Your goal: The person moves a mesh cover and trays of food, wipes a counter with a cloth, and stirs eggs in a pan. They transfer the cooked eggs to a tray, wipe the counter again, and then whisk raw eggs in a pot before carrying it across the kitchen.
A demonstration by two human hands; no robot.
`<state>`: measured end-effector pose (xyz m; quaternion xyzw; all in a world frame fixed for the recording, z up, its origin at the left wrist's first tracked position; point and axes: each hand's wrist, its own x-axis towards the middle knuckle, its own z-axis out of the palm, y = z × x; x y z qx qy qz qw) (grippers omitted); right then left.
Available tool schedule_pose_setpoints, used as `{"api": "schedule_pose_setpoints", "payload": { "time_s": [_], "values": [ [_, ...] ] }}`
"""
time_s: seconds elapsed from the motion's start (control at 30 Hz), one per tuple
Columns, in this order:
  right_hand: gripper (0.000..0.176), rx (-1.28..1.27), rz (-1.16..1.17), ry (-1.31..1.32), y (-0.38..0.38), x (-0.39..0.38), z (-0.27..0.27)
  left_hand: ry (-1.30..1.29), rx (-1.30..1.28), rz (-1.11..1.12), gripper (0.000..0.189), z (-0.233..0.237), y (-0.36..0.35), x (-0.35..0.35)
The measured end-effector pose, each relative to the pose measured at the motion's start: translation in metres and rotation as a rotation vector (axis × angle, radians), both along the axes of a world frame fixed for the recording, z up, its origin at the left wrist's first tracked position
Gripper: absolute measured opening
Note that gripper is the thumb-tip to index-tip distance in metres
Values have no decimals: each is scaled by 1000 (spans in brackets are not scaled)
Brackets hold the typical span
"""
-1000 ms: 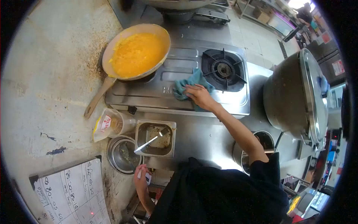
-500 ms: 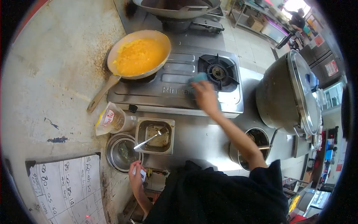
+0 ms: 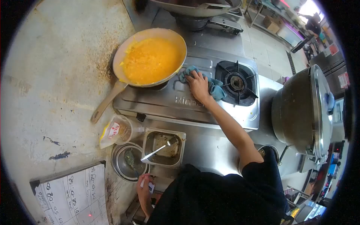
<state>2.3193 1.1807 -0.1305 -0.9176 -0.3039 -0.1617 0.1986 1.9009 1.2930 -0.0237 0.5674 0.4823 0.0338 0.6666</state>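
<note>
My right hand (image 3: 198, 88) presses a blue-green cloth (image 3: 215, 90) onto the steel stove top (image 3: 157, 103), between the pan and the right burner (image 3: 237, 82). A pan (image 3: 118, 56) of yellow-orange food (image 3: 150, 60) sits over the left side of the stove, its wooden handle pointing down-left. My left hand (image 3: 144, 187) is closed at the lower edge of a round metal bowl (image 3: 115, 165); a small white item shows at its fingers, too unclear to name. Beside the bowl, a rectangular metal container (image 3: 182, 148) holds a spoon (image 3: 155, 151).
A clear jug with a labelled packet (image 3: 116, 131) stands at the stove's front left. On the right are a large lidded pot (image 3: 294, 108) and a smaller pot (image 3: 275, 150). A wok (image 3: 198, 9) is beyond the stove. A handwritten sheet (image 3: 75, 195) lies lower left; a person (image 3: 313, 26) is far off.
My right hand has moved left across the stove with the cloth, toward the pan, and the cloth is spread wider. The whole view has shifted slightly.
</note>
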Motion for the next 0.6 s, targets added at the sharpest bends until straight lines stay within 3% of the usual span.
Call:
{"api": "schedule_pose_setpoints", "payload": {
  "time_s": [0.17,0.23,0.37,0.57,0.6],
  "values": [
    [15,-83,-100,-15,29,23,5,-13,0,-27,17,2,-3,-1],
    [19,-211,-55,-24,19,-18,4,2,22,-46,18,-1,-7,4],
    [35,47,7,113,-73,-118,32,-11,-4,-162,17,4,-13,22],
    [26,-241,-532,-5,-248,-133,34,-116,-25,-235,19,4,-12,19],
    [24,-260,-638,133,-274,-123,39,-95,-63,-223,19,8,-11,17]
  ]
}}
